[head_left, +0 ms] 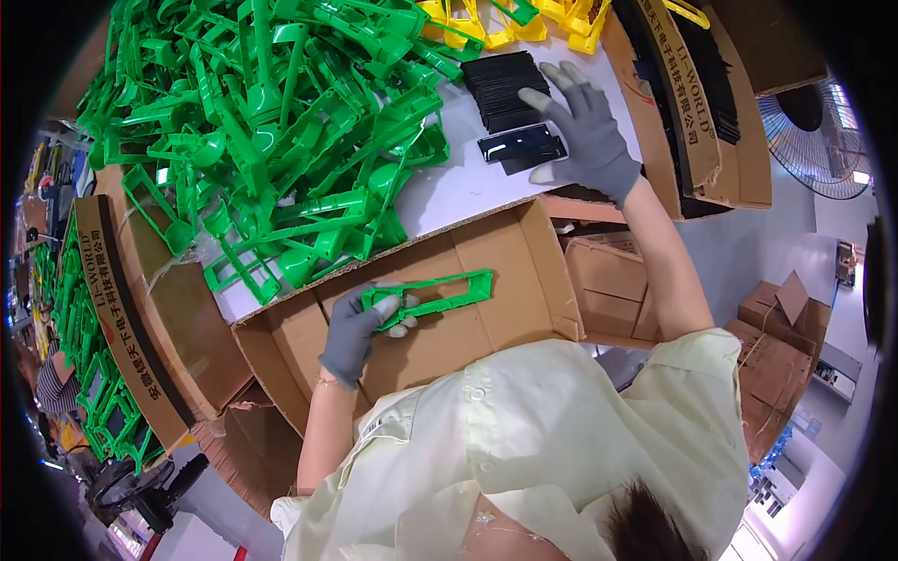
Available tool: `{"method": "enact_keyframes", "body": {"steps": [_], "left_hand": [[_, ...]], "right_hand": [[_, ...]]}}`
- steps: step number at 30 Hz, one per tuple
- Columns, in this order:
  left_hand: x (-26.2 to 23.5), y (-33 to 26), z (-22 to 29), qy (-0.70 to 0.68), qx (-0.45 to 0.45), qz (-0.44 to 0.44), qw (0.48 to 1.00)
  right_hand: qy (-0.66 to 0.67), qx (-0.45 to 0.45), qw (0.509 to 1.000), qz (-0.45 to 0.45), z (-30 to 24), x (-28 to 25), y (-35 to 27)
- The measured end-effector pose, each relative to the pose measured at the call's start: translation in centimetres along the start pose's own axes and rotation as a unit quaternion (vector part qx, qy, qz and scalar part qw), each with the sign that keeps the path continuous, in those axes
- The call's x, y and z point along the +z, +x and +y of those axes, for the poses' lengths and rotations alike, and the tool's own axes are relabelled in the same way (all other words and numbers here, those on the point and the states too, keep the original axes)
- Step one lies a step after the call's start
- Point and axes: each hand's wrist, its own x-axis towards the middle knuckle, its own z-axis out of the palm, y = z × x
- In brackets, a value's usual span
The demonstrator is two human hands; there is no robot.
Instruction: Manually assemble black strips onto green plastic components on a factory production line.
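My left hand (351, 332), in a grey glove with pale fingertips, is closed on one end of a green plastic frame (449, 294). The frame has a long rectangular opening and is held above a cardboard box. My right hand (589, 136), gloved alike, is open with its fingers spread at the right edge of a stack of thin black panels (505, 92). In front of that stack lie glossy black panels (520, 143), with my right thumb close to their lower edge. Whether the fingertips touch any panel I cannot tell.
A large heap of green frames (253, 122) covers the table's left. Yellow plastic parts (571, 19) lie at the far edge. Under my left hand is an open cardboard box (505, 245). Another box (673, 93) with black panels stands at right, near a fan (816, 136).
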Motion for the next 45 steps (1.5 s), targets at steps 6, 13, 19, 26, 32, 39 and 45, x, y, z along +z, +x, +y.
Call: {"method": "enact_keyframes", "body": {"steps": [6, 13, 19, 26, 32, 39, 45], "left_hand": [[-1.5, 1.0, -0.9, 0.107, 0.023, 0.061, 0.992], [-1.0, 1.4, -1.0, 0.12, 0.034, 0.031, 0.992], [-0.5, 1.3, -0.5, 0.095, 0.015, 0.03, 0.995], [-0.8, 0.7, -1.1, 0.136, 0.031, 0.038, 0.99], [-0.7, 0.8, -1.2, 0.113, 0.037, 0.033, 0.992], [-1.2, 1.0, -1.6, 0.146, 0.027, 0.041, 0.988], [-0.9, 0.7, -1.1, 0.136, 0.029, 0.049, 0.989]], "right_hand": [[-0.026, -0.054, 0.998, 0.017, -0.6, 2.2, 3.8], [-0.058, -0.055, 0.997, 0.004, 2.8, 5.1, 7.0], [-0.096, -0.031, 0.995, 0.02, 1.4, 5.7, 6.4], [0.03, -0.088, 0.992, 0.083, 0.5, -1.8, 4.9], [0.082, -0.084, 0.991, -0.06, 0.8, -0.4, -0.3], [0.051, -0.119, 0.981, -0.146, 1.5, -0.2, 1.5], [0.116, -0.056, 0.981, -0.144, 2.9, 0.1, 0.9]]}}
